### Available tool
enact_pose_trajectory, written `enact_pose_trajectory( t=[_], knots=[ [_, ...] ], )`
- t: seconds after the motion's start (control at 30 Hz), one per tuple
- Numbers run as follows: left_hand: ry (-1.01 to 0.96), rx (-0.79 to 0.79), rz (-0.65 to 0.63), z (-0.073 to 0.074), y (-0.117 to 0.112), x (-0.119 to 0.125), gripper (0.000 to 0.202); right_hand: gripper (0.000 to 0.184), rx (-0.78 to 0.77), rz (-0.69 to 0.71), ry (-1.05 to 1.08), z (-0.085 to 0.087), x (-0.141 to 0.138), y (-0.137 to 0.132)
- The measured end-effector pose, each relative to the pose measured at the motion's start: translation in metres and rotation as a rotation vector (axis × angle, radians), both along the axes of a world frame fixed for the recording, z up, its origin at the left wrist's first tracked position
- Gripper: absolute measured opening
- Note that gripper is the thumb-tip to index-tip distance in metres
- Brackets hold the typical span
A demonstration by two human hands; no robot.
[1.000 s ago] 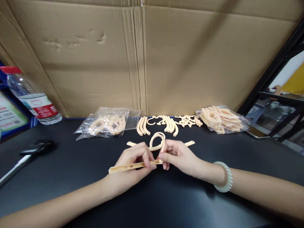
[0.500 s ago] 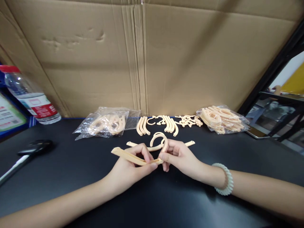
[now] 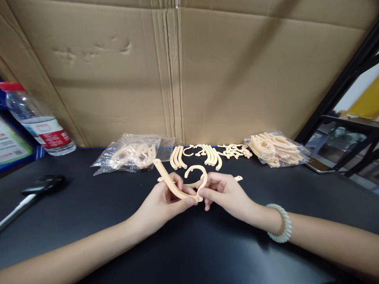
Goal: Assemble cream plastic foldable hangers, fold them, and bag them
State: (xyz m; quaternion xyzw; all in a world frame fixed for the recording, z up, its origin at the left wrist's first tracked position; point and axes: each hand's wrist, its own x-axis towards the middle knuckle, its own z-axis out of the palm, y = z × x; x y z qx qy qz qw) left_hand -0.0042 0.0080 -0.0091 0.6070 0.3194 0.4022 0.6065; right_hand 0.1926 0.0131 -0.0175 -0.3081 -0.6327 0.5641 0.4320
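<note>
Up swings the hanger arm (image 3: 168,180), nearly level a second ago, its free end now pointing up and left, while the hook (image 3: 204,173) has rolled round to show its open side. Across the black desk (image 3: 189,252), the left hand (image 3: 161,200) pinches the arm towards its low end; the right hand (image 3: 223,192) grips the hook near its foot. Both pieces are up between the hands, the arm's long axis slanting down rightward to meet that foot, right beside the right thumb. Locked together? Can't tell.

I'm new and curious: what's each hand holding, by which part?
The left hand holds a curved strip near its lower end; the right hand holds a hook near its base.
</note>
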Motion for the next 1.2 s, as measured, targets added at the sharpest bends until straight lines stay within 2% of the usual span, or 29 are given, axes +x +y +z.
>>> enact_pose_trajectory(
  t=[0.03,0.1,0.17,0.2,0.27,0.4,0.6,0.7,0.77,0.83,0.9,1.0,1.1,1.2],
  knots=[
    [-0.006,-0.011,0.012,0.0,0.0,0.0,0.037,0.024,0.04,-0.028,-0.035,0.003,0.004,0.003],
    [-0.01,-0.035,0.049,0.002,0.0,-0.001,0.036,0.021,0.215,-0.132,-0.149,0.01,0.018,0.014],
    [-0.001,-0.054,0.073,0.003,0.0,-0.002,0.032,0.013,0.518,-0.27,-0.361,0.016,0.037,0.031],
    [0.006,-0.06,0.075,0.003,0.0,-0.002,0.03,0.012,0.663,-0.29,-0.489,0.018,0.047,0.041],
    [0.017,-0.07,0.079,0.004,0.0,-0.003,0.027,0.015,0.837,-0.263,-0.683,0.02,0.066,0.059],
    [0.033,-0.096,0.101,0.005,0.0,-0.004,0.024,0.019,0.909,-0.11,-0.892,0.014,0.088,0.083],
    [0.054,-0.136,0.095,0.006,0.0,-0.006,0.024,0.017,0.905,-0.168,-0.894,0.007,0.083,0.083],
    [0.021,-0.139,0.108,0.006,0.0,-0.006,0.031,0.016,0.864,-0.388,-0.771,0.014,0.077,0.076],
    [0.01,-0.141,0.114,0.007,-0.001,-0.006,0.032,0.016,0.787,-0.592,-0.569,0.021,0.073,0.068],
    [0.017,-0.155,0.124,0.007,-0.001,-0.006,0.029,0.017,0.687,-0.702,-0.315,0.027,0.066,0.057],
    [0.022,-0.164,0.134,0.007,-0.001,-0.006,0.026,0.017,0.583,-0.678,-0.108,0.031,0.058,0.044],
    [0.021,-0.155,0.13,0.006,-0.001,-0.006,0.018,0.016,0.368,-0.513,0.086,0.031,0.043,0.024],
    [0.016,-0.128,0.121,0.004,0.0,-0.007,0.014,0.019,0.158,-0.324,0.195,0.026,0.028,0.007],
    [0.009,-0.072,0.112,0.004,0.002,-0.007,0.015,0.021,-0.007,-0.216,0.22,0.02,0.016,-0.002]
  ],
)
